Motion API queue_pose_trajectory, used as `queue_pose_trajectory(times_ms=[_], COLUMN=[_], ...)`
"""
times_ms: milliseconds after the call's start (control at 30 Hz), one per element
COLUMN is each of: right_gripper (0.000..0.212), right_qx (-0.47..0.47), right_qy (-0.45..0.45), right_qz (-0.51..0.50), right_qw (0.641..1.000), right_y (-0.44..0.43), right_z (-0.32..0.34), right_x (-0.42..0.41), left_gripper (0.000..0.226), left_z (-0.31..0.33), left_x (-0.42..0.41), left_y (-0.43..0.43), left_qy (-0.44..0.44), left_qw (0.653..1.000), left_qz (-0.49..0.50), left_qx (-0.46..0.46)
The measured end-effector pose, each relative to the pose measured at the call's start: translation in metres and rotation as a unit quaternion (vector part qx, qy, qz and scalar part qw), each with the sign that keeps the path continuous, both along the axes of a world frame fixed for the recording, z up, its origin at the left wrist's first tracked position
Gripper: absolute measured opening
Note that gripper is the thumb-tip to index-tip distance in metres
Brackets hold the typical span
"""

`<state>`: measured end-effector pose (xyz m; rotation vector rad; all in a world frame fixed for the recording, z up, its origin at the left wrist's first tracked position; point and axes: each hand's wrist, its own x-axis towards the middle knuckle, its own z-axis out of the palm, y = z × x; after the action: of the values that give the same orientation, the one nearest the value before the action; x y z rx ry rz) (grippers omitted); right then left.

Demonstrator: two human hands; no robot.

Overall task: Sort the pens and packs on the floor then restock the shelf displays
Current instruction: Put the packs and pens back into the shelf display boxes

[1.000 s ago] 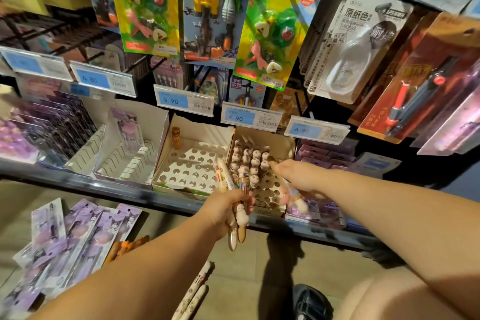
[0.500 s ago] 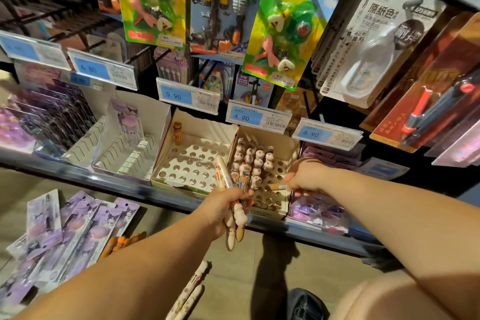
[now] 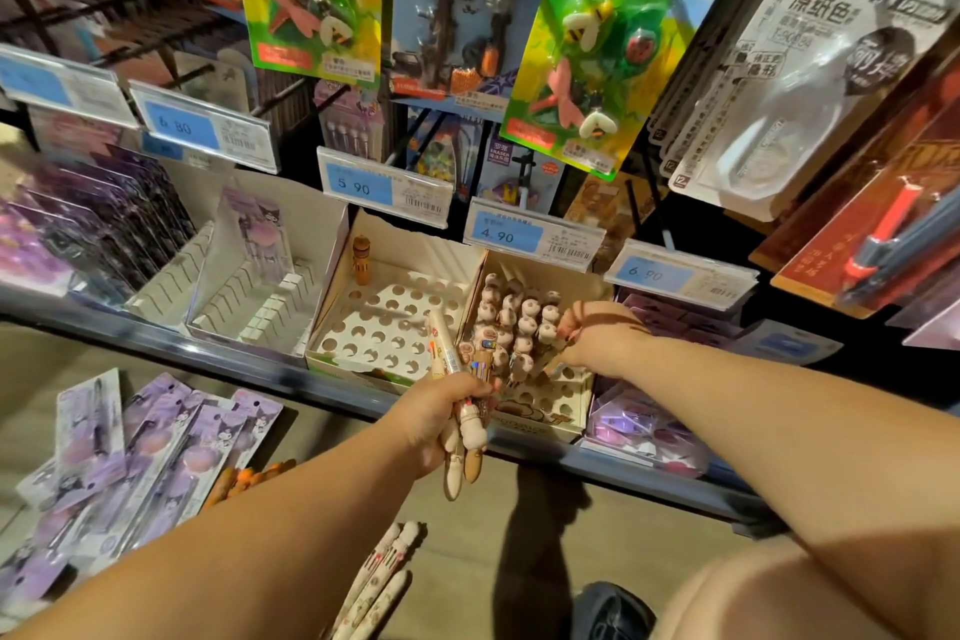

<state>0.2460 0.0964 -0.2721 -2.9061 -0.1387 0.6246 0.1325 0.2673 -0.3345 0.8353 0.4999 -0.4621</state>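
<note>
Shelf: we face a store shelf point(image 3: 156, 343) carrying holed boxes.
Left grip point(image 3: 436, 416): closed round a pen bundle point(image 3: 457, 452), just before the shelf edge.
Bundle axis: near upright, ends pointing up at the boxes and down at the floor point(image 3: 623, 525).
Right grip point(image 3: 597, 338): over the right box point(image 3: 571, 411), fingers curled among standing pens point(image 3: 519, 322); we cannot tell if it holds one.
Floor: packs point(image 3: 156, 457) lie left; loose pens point(image 3: 379, 582) lie lengthwise toward the shelf.
</note>
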Motion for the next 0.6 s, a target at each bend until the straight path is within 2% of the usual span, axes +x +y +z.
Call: queue_pose_trajectory(times_ms=[200,300,433,600], right_gripper=[0.025,0.026,0.023,0.034], right_qx=[0.02,0.031,0.014,-0.014], right_qy=[-0.042,-0.061,-0.068,-0.043], right_qz=[0.012,0.009,0.033,0.072], right_qw=[0.999,0.998,0.997,0.996], right_y=[0.005,0.006,0.006,0.009], right_z=[-0.007,-0.011,-0.015,-0.015], right_x=[0.003,0.004,0.005,0.004], left_gripper=[0.002,0.011,0.007,0.029], left_z=[-0.001,-0.001,-0.001,-0.002], left_x=[0.004,0.004,0.003,0.004], left_y=[0.005,0.007,0.007,0.008], left_qy=[0.005,-0.004,-0.01,-0.013], left_qw=[1.0,1.0,0.999,0.999], left_qz=[-0.007,-0.017,-0.028,-0.022], left_qx=[0.008,-0.006,-0.02,-0.03])
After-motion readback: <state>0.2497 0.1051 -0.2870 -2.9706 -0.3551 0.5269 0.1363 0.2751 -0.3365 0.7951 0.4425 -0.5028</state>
